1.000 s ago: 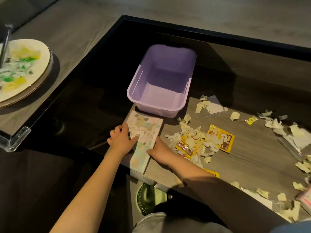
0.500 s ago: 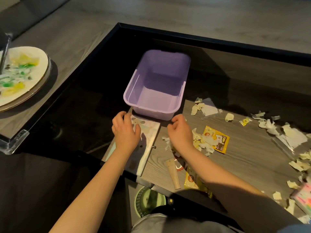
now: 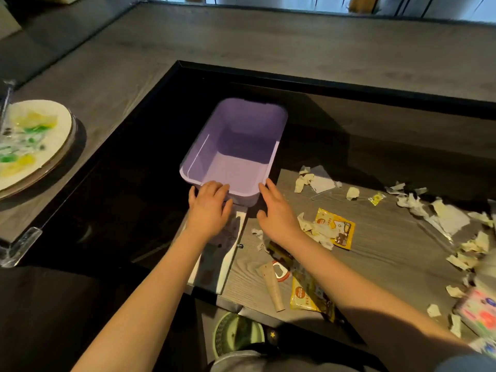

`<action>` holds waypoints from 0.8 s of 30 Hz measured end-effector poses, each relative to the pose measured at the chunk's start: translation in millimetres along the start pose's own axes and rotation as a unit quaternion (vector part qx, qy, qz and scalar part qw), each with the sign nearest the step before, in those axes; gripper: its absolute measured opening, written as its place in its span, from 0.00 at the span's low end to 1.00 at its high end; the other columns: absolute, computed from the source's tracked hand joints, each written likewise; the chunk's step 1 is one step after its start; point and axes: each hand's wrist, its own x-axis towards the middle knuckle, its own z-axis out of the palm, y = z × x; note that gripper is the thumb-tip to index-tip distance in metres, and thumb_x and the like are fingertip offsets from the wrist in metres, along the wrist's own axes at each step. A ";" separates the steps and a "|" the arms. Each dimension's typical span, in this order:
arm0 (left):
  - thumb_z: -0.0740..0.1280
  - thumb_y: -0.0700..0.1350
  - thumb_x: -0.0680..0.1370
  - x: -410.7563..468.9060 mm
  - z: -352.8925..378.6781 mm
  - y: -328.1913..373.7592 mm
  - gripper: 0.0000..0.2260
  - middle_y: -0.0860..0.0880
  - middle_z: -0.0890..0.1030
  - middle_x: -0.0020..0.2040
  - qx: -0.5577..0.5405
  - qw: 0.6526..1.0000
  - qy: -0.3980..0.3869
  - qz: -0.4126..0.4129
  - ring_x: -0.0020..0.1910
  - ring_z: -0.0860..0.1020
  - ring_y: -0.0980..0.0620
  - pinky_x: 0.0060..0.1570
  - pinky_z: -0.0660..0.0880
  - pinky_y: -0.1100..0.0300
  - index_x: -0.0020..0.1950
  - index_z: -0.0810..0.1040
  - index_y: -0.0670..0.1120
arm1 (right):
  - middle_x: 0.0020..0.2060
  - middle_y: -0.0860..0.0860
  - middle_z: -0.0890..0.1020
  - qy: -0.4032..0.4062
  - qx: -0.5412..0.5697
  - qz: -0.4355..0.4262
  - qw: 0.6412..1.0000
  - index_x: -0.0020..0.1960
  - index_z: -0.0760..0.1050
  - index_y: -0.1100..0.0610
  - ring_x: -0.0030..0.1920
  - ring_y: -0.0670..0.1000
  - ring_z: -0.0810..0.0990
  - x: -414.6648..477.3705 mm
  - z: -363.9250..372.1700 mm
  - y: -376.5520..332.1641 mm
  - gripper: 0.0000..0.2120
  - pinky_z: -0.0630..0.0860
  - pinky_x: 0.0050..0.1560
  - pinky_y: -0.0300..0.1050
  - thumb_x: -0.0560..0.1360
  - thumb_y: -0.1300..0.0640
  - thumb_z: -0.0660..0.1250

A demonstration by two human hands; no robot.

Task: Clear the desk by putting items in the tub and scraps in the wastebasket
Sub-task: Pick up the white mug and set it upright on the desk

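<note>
While the purple tub (image 3: 236, 167) stands upright and empty at the far left end of the desk (image 3: 389, 253), you have both hands at its near wall. Your left hand (image 3: 209, 210) lies against the near left part of the rim with the fingers (image 3: 214, 187) lightly bent; you cannot tell whether they grip the rim. Your right hand (image 3: 277, 214) meets the near right corner, fingers straight and spread wide, holding nothing. Under your left wrist a pale booklet (image 3: 214, 267) lies flat on the desk edge. Beside your right forearm lie a paper cone (image 3: 272, 287) and two yellow packets, one (image 3: 336, 232) to the right and one (image 3: 308, 296) nearer you. Torn paper scraps (image 3: 469, 245) are scattered across the right of the desk. A green wastebasket (image 3: 236, 335) sits below the near edge. A plate (image 3: 35, 146) rests well apart, far left.
</note>
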 end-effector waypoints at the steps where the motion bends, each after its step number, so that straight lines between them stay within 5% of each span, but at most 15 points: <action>1: 0.59 0.48 0.78 -0.9 -0.5 -0.4 0.18 0.44 0.74 0.64 0.003 1.000 -0.007 -0.007 0.68 0.69 0.44 0.68 0.56 0.38 0.67 0.72 0.44 | 0.77 0.47 0.49 -0.001 0.008 0.000 1.000 0.77 0.52 0.51 0.76 0.53 0.55 -0.9 -0.3 -1.4 0.31 0.66 0.71 0.51 0.77 0.61 0.59; 6: 0.59 0.48 0.75 -12.3 1.2 12.6 0.18 0.40 0.75 0.62 -0.010 0.997 0.068 0.038 0.63 0.72 0.39 0.60 0.69 0.42 0.61 0.74 0.42 | 0.76 0.48 0.57 0.033 0.058 0.013 0.998 0.75 0.58 0.51 0.74 0.51 0.58 -10.4 -13.7 5.4 0.28 0.61 0.71 0.47 0.77 0.62 0.60; 9: 0.58 0.49 0.73 -21.2 5.2 37.7 0.17 0.41 0.76 0.58 -0.039 0.992 0.085 0.086 0.58 0.70 0.45 0.52 0.73 0.48 0.57 0.75 0.43 | 0.72 0.51 0.65 0.066 0.059 0.026 0.996 0.71 0.64 0.55 0.71 0.51 0.64 -24.0 -28.5 28.0 0.24 0.62 0.68 0.43 0.76 0.64 0.61; 16: 0.57 0.50 0.74 -35.4 40.6 99.7 0.19 0.43 0.78 0.54 -0.099 0.975 -0.069 0.186 0.53 0.76 0.42 0.49 0.74 0.49 0.58 0.77 0.43 | 0.62 0.54 0.74 0.082 0.020 0.135 0.987 0.63 0.73 0.57 0.63 0.55 0.72 -68.5 -57.9 104.1 0.15 0.70 0.62 0.49 0.76 0.62 0.62; 24: 0.61 0.48 0.77 -39.5 68.4 164.6 0.20 0.46 0.67 0.69 -0.079 0.955 -0.198 0.206 0.69 0.64 0.46 0.66 0.64 0.52 0.69 0.67 0.46 | 0.58 0.57 0.76 0.110 -0.054 0.213 0.969 0.61 0.75 0.59 0.61 0.59 0.71 -128.7 -97.3 160.0 0.14 0.66 0.59 0.47 0.76 0.64 0.62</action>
